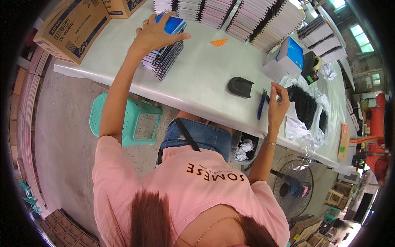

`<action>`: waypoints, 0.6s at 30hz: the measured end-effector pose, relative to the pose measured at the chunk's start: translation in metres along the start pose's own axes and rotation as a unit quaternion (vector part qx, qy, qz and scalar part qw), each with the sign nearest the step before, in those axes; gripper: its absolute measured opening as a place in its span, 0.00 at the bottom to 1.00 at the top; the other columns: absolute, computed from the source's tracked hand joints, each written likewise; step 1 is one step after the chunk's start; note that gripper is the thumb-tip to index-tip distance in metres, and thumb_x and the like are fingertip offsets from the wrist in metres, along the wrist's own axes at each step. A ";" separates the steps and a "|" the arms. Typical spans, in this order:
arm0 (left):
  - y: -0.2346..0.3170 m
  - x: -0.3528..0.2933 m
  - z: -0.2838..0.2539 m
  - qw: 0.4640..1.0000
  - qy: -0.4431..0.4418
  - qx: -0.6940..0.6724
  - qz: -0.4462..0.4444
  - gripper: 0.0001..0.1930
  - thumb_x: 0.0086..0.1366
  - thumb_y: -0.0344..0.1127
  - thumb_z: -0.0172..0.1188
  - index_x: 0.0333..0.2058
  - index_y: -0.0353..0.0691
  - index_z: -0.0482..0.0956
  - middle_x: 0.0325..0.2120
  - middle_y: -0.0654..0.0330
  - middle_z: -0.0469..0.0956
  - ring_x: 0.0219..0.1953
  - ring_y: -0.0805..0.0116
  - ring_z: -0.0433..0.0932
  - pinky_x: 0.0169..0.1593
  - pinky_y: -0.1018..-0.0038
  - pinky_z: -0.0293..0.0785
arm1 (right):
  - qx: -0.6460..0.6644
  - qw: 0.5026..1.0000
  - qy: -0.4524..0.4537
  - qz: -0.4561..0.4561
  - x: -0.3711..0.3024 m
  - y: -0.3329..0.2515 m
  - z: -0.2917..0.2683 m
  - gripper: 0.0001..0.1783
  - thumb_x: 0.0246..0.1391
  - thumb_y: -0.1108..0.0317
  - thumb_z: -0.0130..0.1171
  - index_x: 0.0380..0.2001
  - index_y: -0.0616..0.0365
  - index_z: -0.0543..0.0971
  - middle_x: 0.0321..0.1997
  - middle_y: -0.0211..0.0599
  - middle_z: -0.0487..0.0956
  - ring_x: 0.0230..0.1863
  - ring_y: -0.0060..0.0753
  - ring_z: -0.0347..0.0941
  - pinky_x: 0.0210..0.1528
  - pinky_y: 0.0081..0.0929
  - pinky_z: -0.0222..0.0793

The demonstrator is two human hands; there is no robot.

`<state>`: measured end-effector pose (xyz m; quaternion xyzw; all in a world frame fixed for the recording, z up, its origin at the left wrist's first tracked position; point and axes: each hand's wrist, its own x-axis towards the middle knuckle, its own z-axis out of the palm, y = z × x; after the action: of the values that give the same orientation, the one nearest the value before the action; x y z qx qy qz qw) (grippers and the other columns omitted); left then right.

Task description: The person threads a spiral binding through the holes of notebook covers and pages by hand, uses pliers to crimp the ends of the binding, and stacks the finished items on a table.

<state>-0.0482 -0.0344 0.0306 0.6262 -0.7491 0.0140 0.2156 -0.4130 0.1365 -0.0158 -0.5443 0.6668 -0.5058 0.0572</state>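
My left hand (154, 36) is spread over a stack of spiral-bound notebooks (168, 57) with blue covers, its thumb stretched to the right. Black coil bindings face the table's near edge. On the right, my right hand (279, 103) is raised over the table with loosely bent fingers, and I see nothing between them. Just left of it lies a pair of blue-handled pliers (261, 108). A rounded black object (240, 87) sits left of the pliers. To the right of this hand, a bundle of black binding coils (302, 107) rests among crumpled white paper (296, 125).
Rows of bound notebooks (251, 20) line the far side. A blue-and-white stack (284, 59) stands beside a tape dispenser (310, 66). An orange scrap (219, 42) lies mid-table. Cardboard boxes (76, 31) occupy the left end; a green stool (125, 117) and fan (292, 187) are below.
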 end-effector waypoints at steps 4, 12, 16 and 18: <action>0.004 0.000 -0.004 0.997 -0.068 0.024 -0.012 0.45 0.49 0.70 0.59 0.64 0.63 0.60 0.63 0.41 0.58 0.64 0.38 0.59 0.60 0.39 0.56 | -0.001 1.000 0.010 -0.021 0.001 -0.001 -0.005 0.07 0.58 0.72 0.57 0.38 0.61 0.81 0.36 0.34 0.78 0.36 0.26 0.72 0.43 0.23 0.66; 0.000 -0.006 -0.002 0.998 -0.033 0.034 -0.028 0.44 0.49 0.68 0.61 0.64 0.64 0.61 0.63 0.43 0.58 0.62 0.36 0.61 0.60 0.39 0.57 | -0.010 0.999 0.001 -0.035 -0.006 0.017 -0.019 0.07 0.58 0.75 0.56 0.38 0.62 0.80 0.36 0.37 0.79 0.38 0.27 0.73 0.42 0.24 0.67; 0.002 -0.006 0.001 0.999 -0.018 0.029 -0.025 0.42 0.50 0.64 0.60 0.63 0.61 0.63 0.60 0.42 0.60 0.61 0.37 0.63 0.58 0.41 0.57 | -0.011 1.000 0.000 -0.015 -0.008 0.020 -0.025 0.07 0.58 0.74 0.56 0.38 0.62 0.80 0.38 0.37 0.79 0.39 0.28 0.74 0.43 0.24 0.67; 0.003 -0.006 -0.001 0.999 -0.034 0.030 -0.027 0.42 0.49 0.67 0.60 0.63 0.61 0.63 0.60 0.43 0.60 0.61 0.37 0.63 0.59 0.41 0.57 | -0.009 1.000 0.019 -0.019 -0.003 0.019 -0.029 0.07 0.58 0.73 0.56 0.39 0.62 0.80 0.39 0.36 0.79 0.40 0.27 0.74 0.44 0.24 0.67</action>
<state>-0.0504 -0.0282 0.0304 0.6525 -0.7382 0.0094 0.1713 -0.4425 0.1551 -0.0172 -0.5472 0.6619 -0.5115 0.0302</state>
